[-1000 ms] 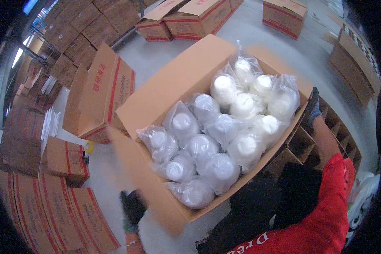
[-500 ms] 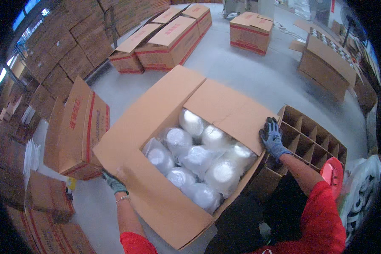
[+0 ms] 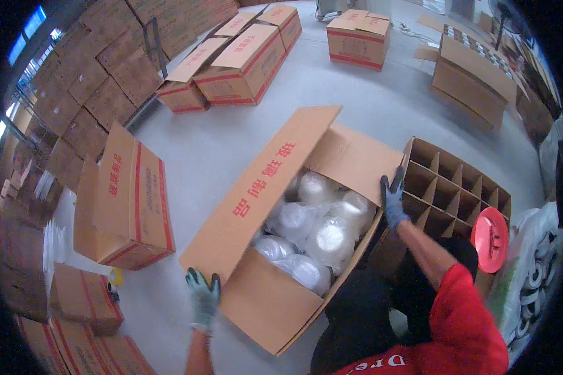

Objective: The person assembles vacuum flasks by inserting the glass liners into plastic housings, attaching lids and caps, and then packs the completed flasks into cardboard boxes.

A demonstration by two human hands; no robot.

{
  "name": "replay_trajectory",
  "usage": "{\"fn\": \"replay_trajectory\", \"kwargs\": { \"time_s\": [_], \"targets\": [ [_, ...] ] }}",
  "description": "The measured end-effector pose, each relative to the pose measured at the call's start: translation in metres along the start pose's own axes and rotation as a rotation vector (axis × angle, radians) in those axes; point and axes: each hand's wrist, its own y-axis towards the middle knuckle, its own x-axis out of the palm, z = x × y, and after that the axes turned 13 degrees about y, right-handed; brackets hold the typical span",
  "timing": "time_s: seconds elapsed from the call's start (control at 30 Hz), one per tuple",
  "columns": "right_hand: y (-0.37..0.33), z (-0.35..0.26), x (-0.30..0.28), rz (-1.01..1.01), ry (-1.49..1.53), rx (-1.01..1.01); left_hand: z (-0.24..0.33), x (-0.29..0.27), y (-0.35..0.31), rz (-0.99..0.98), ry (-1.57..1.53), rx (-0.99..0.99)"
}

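An open cardboard box (image 3: pixel 350 157) sits before me, holding several round pale items in clear plastic wrap (image 3: pixel 331 240). Its long left flap (image 3: pixel 256 187), with red print, is tilted up and leans over part of the contents. My left hand (image 3: pixel 203 299), in a grey-green glove, touches the near lower corner of that flap with fingers spread. At the box's right edge rests my right hand (image 3: pixel 394 203), in a blue-grey glove with dark fingertips; its fingers are stretched out and apart. The near flap (image 3: pixel 269 300) slopes outward.
A box with cardboard dividers (image 3: pixel 441 194) adjoins on the right, with a red dish-like object (image 3: pixel 490 240) beside it. An open carton (image 3: pixel 128 200) stands at left. More cartons (image 3: pixel 241 65) sit at the back, and boxes (image 3: pixel 106 81) are stacked along the left wall.
The long left flap has swung up and inward, covering part of the wrapped items. My left hand has moved right along with it. My right hand stays at the box's right edge.
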Motion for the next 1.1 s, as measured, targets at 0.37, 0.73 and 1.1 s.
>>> {"fn": "replay_trajectory", "kwargs": {
  "time_s": [0.37, 0.73, 1.1],
  "targets": [
    [-0.039, 0.053, 0.047, 0.115, -0.009, -0.041, 0.026, 0.098, -0.042, 0.313, -0.577, -0.181],
    [0.019, 0.087, 0.057, 0.027, -0.143, 0.069, 0.057, 0.098, -0.039, 0.437, -0.541, -0.245],
    [-0.235, 0.124, -0.074, -0.320, 1.144, 1.076, 0.066, 0.077, -0.067, 0.452, -0.462, -0.287]
  ]
}}
